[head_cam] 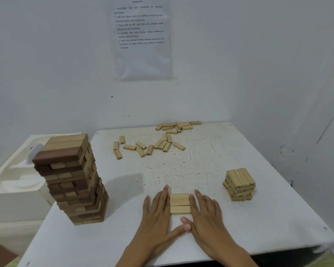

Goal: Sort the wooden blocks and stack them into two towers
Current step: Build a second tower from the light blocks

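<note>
Between the flat left hand (pixel 158 211) and flat right hand (pixel 204 211), both pressing inward, pale blocks (pixel 180 204) lie crosswise.

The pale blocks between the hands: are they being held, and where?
Not gripped: the left hand and right hand, fingers straight, rest against the row of blocks at its two ends.
</note>
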{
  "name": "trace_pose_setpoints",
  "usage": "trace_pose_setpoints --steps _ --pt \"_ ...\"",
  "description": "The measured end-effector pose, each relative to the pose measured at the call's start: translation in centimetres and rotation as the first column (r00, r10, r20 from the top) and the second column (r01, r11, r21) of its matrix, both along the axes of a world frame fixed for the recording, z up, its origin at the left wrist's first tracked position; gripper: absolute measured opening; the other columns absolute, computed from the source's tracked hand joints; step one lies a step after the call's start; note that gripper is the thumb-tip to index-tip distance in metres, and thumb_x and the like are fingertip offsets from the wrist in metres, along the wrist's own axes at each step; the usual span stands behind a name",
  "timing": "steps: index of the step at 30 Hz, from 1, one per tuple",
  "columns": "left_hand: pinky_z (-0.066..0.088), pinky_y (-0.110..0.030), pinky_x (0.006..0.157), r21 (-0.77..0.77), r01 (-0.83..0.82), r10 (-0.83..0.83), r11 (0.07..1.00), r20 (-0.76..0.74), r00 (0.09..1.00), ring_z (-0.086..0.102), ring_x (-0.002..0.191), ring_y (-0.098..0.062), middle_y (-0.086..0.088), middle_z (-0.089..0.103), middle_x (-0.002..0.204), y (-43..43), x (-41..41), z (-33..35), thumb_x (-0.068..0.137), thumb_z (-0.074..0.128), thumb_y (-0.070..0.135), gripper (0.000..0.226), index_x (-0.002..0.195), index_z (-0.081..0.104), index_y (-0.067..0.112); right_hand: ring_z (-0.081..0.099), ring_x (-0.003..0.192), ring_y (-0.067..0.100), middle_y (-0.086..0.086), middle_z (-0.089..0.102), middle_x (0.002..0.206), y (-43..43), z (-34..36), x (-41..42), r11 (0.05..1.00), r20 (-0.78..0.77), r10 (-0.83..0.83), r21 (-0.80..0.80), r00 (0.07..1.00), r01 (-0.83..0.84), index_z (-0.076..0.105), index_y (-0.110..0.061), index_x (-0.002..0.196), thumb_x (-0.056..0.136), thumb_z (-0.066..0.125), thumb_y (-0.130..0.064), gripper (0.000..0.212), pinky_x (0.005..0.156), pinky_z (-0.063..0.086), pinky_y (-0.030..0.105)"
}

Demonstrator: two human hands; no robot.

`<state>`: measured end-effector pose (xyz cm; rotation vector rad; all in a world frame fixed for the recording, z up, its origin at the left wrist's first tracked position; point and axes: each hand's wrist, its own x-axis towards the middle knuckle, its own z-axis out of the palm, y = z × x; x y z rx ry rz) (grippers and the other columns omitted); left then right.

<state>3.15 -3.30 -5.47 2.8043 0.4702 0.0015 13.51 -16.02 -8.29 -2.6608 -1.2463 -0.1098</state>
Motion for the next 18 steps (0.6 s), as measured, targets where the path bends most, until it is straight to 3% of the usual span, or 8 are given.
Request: trace_pose_setpoints --steps 4,6,7,9,11,13,15,18 --pt "-0.019 -0.040 0.114 0.014 -0.003 0.003 1.000 -0.032 0.999 -0.025 0.139 -0.007 0.009 -0.037 0.146 0.4 0.0 -0.1 0.047 -0.021 0.092 0.122 0.145 -0.025 0.018 0.046 0.112 0.024 0.009 0.059 0.125 -0.4 1.4 0.8 0.998 -0.069 0.027 -0.062 0.997 -0.031 0.056 -0.008 0.123 0.092 0.001 -0.063 0.083 0.096 0.036 0.037" --pt "-0.017 -0.038 0.114 -0.024 -0.003 0.003 1.000 -0.010 1.000 -0.024 0.139 -0.006 0.014 -0.030 0.146 1.2 0.1 0.1 0.049 -0.013 0.095 0.123 0.147 -0.020 0.020 0.027 0.134 0.020 0.000 0.028 0.147 -0.5 2.7 1.5 0.990 -0.093 0.129 -0.037 0.987 -0.133 0.026 -0.013 0.146 0.070 -0.008 -0.083 0.109 0.109 0.023 0.036" --pt "-0.015 -0.036 0.115 -0.056 -0.002 0.003 0.998 0.011 1.000 -0.022 0.138 -0.004 0.017 -0.024 0.146 1.8 0.1 0.2 0.049 -0.006 0.097 0.124 0.148 -0.015 0.023 0.014 0.138 0.016 -0.005 0.014 0.150 -0.8 3.4 1.7 0.987 -0.191 0.144 -0.041 0.971 -0.155 0.008 -0.020 0.150 0.059 -0.006 -0.087 0.113 0.112 0.014 0.032" --pt "-0.007 -0.031 0.114 -0.123 0.014 -0.006 0.992 0.071 0.997 -0.014 0.134 0.002 0.022 -0.010 0.144 3.1 0.4 0.3 0.047 0.009 0.100 0.121 0.147 0.000 0.032 0.009 0.135 0.010 -0.010 0.011 0.148 -0.8 3.8 2.6 0.979 -0.269 0.180 -0.047 0.946 -0.200 -0.001 -0.030 0.148 0.058 0.011 -0.091 0.109 0.109 0.010 0.025" --pt "0.001 -0.029 0.113 -0.188 0.053 -0.026 0.981 0.141 0.990 -0.007 0.128 0.008 0.023 0.002 0.143 4.1 0.9 0.3 0.047 0.022 0.099 0.107 0.139 0.014 0.046 0.017 0.129 0.007 -0.012 0.019 0.139 -0.5 3.7 3.6 0.976 -0.301 0.213 0.023 0.930 -0.216 0.010 -0.034 0.147 0.063 0.031 -0.085 0.101 0.105 0.016 0.023" --pt "0.007 -0.030 0.112 -0.231 0.089 -0.043 0.969 0.197 0.979 0.002 0.126 0.011 0.022 0.016 0.143 4.6 1.4 0.2 0.049 0.036 0.096 0.089 0.127 0.030 0.052 0.024 0.120 0.004 -0.016 0.026 0.127 -0.3 3.6 4.3 0.968 -0.309 0.251 0.107 0.918 -0.228 0.028 -0.037 0.141 0.056 0.031 -0.081 0.096 0.102 0.022 0.024" --pt "0.013 -0.032 0.111 -0.237 0.110 -0.047 0.965 0.259 0.965 0.005 0.125 0.016 0.022 0.026 0.139 4.7 1.7 0.2 0.055 0.052 0.084 0.070 0.116 0.044 0.052 0.027 0.113 0.000 -0.017 0.031 0.119 -0.1 3.6 4.8 0.954 -0.314 0.287 0.183 0.905 -0.239 0.042 -0.039 0.132 0.055 0.033 -0.079 0.088 0.096 0.024 0.023" --pt "0.019 -0.031 0.107 -0.227 0.140 -0.050 0.964 0.362 0.931 0.009 0.128 0.014 0.025 0.032 0.135 4.7 1.6 0.2 0.062 0.064 0.066 0.053 0.110 0.056 0.045 0.029 0.110 -0.002 -0.016 0.037 0.116 0.0 3.8 5.0 0.934 -0.307 0.333 0.238 0.891 -0.267 0.049 -0.038 0.126 0.058 0.042 -0.075 0.077 0.091 0.024 0.019"
